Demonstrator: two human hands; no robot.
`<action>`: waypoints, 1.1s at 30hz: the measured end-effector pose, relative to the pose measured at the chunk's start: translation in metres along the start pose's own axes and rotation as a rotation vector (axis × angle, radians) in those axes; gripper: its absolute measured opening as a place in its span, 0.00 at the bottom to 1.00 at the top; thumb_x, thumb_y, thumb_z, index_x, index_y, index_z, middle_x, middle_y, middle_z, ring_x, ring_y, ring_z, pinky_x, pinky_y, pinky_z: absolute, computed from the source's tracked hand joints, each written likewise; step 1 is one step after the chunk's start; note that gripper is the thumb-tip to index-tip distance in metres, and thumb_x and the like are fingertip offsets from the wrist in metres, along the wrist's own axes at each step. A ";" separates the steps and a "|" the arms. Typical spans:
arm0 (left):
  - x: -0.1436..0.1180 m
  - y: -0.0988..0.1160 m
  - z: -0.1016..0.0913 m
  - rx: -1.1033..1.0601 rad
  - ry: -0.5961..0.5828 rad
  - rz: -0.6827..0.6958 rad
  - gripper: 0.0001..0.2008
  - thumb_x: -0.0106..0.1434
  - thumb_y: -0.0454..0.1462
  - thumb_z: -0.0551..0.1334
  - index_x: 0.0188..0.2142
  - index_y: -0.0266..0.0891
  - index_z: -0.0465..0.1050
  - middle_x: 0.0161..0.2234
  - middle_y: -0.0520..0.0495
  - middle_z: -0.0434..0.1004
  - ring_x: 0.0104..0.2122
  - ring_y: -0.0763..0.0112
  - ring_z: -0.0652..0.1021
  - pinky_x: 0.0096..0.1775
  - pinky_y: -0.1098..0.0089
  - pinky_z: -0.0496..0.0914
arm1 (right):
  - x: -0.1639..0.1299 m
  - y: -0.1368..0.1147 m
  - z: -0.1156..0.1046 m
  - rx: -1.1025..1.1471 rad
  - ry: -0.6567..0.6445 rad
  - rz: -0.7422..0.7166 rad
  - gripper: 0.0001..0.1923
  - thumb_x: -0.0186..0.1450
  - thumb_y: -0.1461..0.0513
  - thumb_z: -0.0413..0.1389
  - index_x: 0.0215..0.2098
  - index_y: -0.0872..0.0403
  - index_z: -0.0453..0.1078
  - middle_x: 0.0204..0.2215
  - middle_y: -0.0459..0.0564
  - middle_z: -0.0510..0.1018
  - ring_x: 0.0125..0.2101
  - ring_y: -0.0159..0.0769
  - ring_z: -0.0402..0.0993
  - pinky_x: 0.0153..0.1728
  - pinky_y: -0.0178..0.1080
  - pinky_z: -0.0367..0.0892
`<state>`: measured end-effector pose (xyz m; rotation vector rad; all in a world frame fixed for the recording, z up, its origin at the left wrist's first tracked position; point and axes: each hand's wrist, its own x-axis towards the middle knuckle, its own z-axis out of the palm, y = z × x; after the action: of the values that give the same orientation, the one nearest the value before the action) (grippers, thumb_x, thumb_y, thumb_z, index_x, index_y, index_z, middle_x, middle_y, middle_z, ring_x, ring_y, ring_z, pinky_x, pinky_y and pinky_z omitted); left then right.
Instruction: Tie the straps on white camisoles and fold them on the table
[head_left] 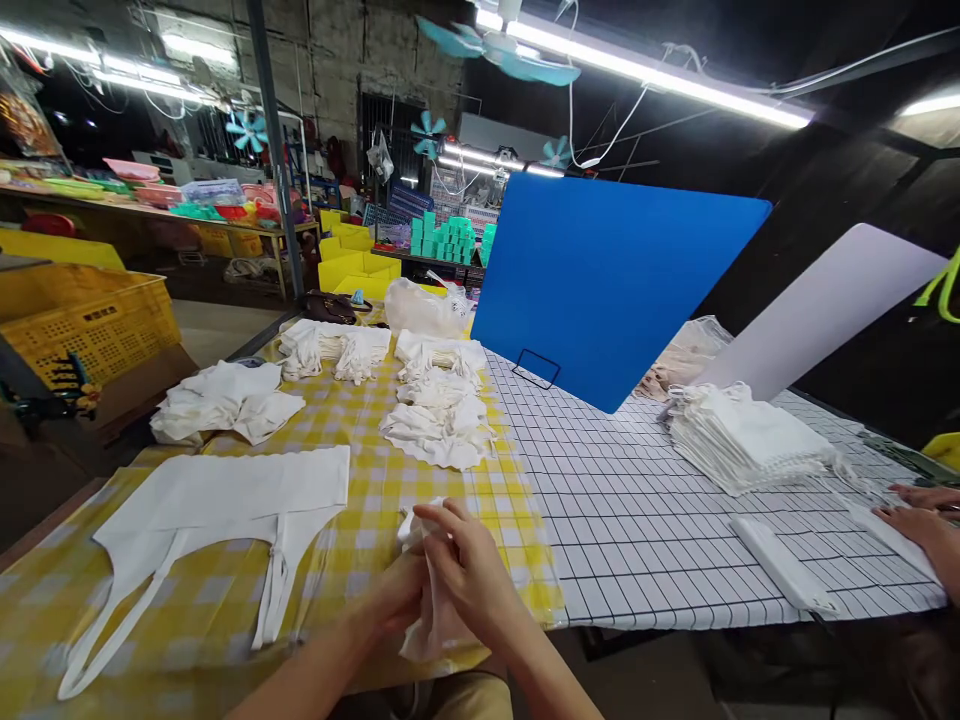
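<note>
Both of my hands hold a small folded white cloth bag [427, 625] at the near edge of the yellow checked tablecloth [375, 480]. My right hand [469, 570] lies on top of the bag with fingers curled around it. My left hand [394, 600] grips it from underneath and is partly hidden. A flat white tote bag [225, 495] with long straps lies spread out to the left of my hands. Beyond them sits a pile of folded white bags [442, 420].
More white bag piles [225, 400] lie at the far left. A blue board [607, 280] stands upright on the grid-patterned cloth [637, 500]. Another person's hands [919, 520] rest at the right edge near a neat white stack [750, 435]. Yellow crates [90, 320] stand left.
</note>
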<state>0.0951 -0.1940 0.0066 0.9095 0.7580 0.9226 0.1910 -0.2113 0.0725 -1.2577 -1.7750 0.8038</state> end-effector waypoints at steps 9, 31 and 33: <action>-0.005 0.047 -0.021 -0.468 0.096 -0.136 0.11 0.46 0.37 0.68 0.30 0.35 0.74 0.28 0.48 0.77 0.29 0.70 0.76 0.32 0.74 0.70 | -0.004 0.004 -0.025 0.204 0.221 0.118 0.22 0.59 0.63 0.50 0.53 0.51 0.66 0.47 0.53 0.68 0.27 0.28 0.66 0.26 0.31 0.63; -0.029 0.080 -0.030 0.173 0.253 0.200 0.16 0.48 0.48 0.65 0.22 0.36 0.72 0.22 0.50 0.71 0.25 0.72 0.69 0.28 0.74 0.65 | -0.009 0.003 -0.021 0.304 0.212 0.141 0.23 0.58 0.61 0.52 0.52 0.49 0.64 0.53 0.56 0.63 0.27 0.28 0.67 0.27 0.35 0.65; -0.032 0.080 -0.027 0.305 0.289 0.248 0.17 0.49 0.48 0.63 0.21 0.35 0.71 0.21 0.50 0.69 0.24 0.72 0.68 0.27 0.74 0.63 | -0.011 0.000 -0.017 0.157 0.332 0.016 0.20 0.59 0.63 0.51 0.51 0.49 0.64 0.56 0.57 0.59 0.34 0.33 0.69 0.31 0.38 0.67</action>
<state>0.0328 -0.1899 0.0720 1.1706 1.0702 1.1938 0.2078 -0.2211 0.0773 -1.2226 -1.4111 0.6833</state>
